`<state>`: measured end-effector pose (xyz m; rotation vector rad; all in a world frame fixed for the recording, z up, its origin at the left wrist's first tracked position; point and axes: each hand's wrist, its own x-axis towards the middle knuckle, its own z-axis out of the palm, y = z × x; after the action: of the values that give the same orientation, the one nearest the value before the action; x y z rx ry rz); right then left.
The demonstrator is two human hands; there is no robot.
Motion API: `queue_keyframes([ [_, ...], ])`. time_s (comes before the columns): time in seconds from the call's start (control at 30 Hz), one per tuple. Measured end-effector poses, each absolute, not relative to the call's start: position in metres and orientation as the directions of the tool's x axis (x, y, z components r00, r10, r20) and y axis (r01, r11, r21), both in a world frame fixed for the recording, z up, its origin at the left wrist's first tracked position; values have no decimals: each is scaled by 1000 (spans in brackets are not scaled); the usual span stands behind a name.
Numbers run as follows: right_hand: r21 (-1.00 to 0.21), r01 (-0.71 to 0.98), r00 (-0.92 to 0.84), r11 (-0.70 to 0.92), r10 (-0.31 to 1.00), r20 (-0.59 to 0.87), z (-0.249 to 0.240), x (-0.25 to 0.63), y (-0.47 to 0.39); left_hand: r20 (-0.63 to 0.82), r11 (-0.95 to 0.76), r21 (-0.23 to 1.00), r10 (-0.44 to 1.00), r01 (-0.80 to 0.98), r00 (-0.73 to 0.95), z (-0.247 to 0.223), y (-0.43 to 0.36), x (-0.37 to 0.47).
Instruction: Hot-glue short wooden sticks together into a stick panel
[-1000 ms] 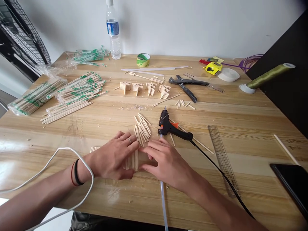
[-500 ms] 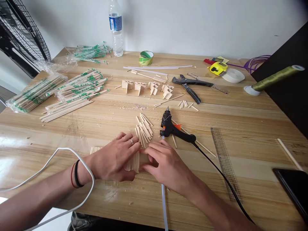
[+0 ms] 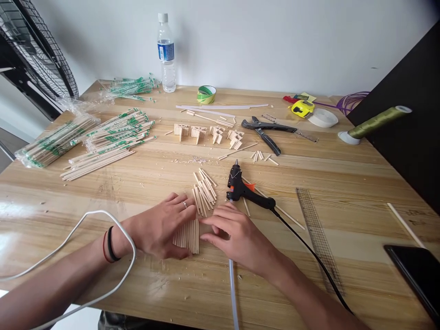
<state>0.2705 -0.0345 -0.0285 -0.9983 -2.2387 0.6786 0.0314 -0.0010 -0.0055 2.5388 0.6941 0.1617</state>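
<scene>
A row of short wooden sticks (image 3: 189, 238) lies side by side on the table, partly hidden by my left hand (image 3: 161, 227). That hand rests over the row, its fingers near the upper ends and its thumb spread toward the lower ends. At the row's right side is my right hand (image 3: 237, 231), thumb and forefinger apart; a narrow gap shows between its fingertips and the last stick. Above the hands is a loose pile of similar short sticks (image 3: 205, 190). A black glue gun (image 3: 249, 190) lies past my right hand, and its clear glue stick (image 3: 233, 288) runs beneath that hand.
Bagged wooden sticks (image 3: 58, 140) lie at left. Small stick assemblies (image 3: 216, 134) stand mid-table, near black cutters (image 3: 264, 133). At right are a clear ruler (image 3: 318, 233) and a phone (image 3: 412, 275). A white cable (image 3: 85, 217) loops over my left wrist. A water bottle (image 3: 167, 68) stands behind.
My fingers have eased slightly apart from the row, and more of its sticks show between my hands. The whole view has tilted up a little.
</scene>
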Motion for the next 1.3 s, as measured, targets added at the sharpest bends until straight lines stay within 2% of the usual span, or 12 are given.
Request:
queue_keyframes([
  [0.13, -708, 440, -501, 553, 805, 318, -22, 275, -31, 69, -680, 638, 519, 362, 852, -9, 7, 26],
  [0.27, -736, 427, -429, 525, 834, 347, -16, 281, -28, 139, -620, 723, 563, 305, 815, -10, 15, 25],
  [0.47, -736, 428, -394, 524, 841, 370, -15, 284, -29, 80, -494, 832, 558, 253, 826, -7, 23, 22],
  [1.17, -739, 462, -372, 490, 864, 340, -12, 285, -27, 5, -459, 825, 590, 330, 807, -5, 22, 21],
  [1.3, -734, 472, -370, 489, 865, 338, -11, 286, -27, -18, -395, 861, 607, 321, 794, -8, 21, 21],
])
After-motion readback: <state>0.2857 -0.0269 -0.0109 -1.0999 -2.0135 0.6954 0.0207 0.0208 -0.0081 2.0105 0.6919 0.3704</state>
